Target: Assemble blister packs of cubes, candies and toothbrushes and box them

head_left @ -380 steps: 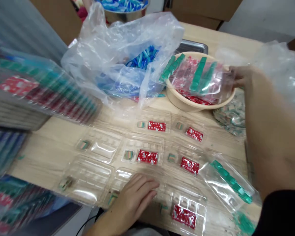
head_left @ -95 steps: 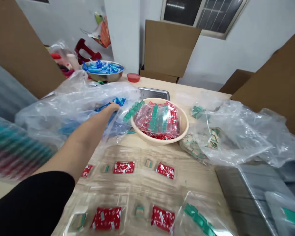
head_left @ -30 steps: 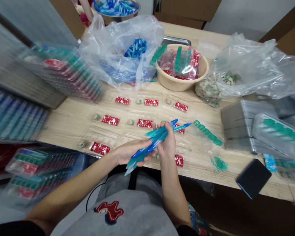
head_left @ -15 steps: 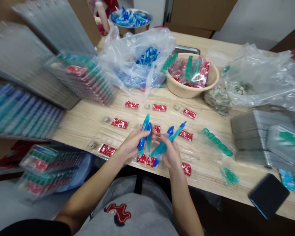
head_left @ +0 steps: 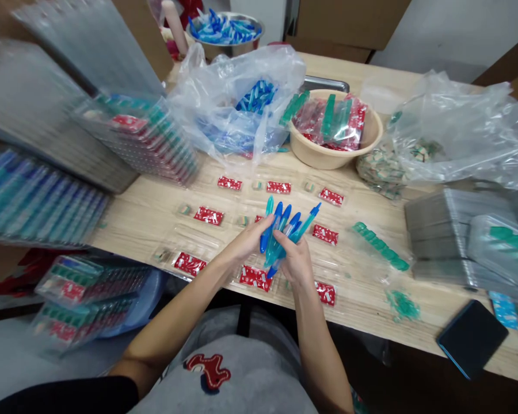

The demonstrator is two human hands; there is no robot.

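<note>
Between my two hands, above the middle of the table, is a bunch of blue and teal plastic pens (head_left: 284, 227). My left hand (head_left: 255, 233) is closed on the pens at the bunch's left side. Closed round those on the right is my right hand (head_left: 296, 256), its thumb lying across them. One teal pen with a blue tip sticks out to the upper right. Under and around the hands lie clear plastic trays, several with a red dotted packet (head_left: 256, 277) and some with a small pale block (head_left: 243, 221). The hands partly hide one packet.
Behind are a plastic bag of blue pieces (head_left: 224, 123), a cream basin (head_left: 334, 154) and a metal bowl (head_left: 224, 41). Stacked clear trays (head_left: 440, 241) and a phone (head_left: 472, 339) sit right. A green strip (head_left: 380, 247) lies nearer. Filled packs (head_left: 43, 198) stand left.
My hands have come together, and the pens that were in two separate groups now form one bunch. The left hand has moved right and slightly up.
</note>
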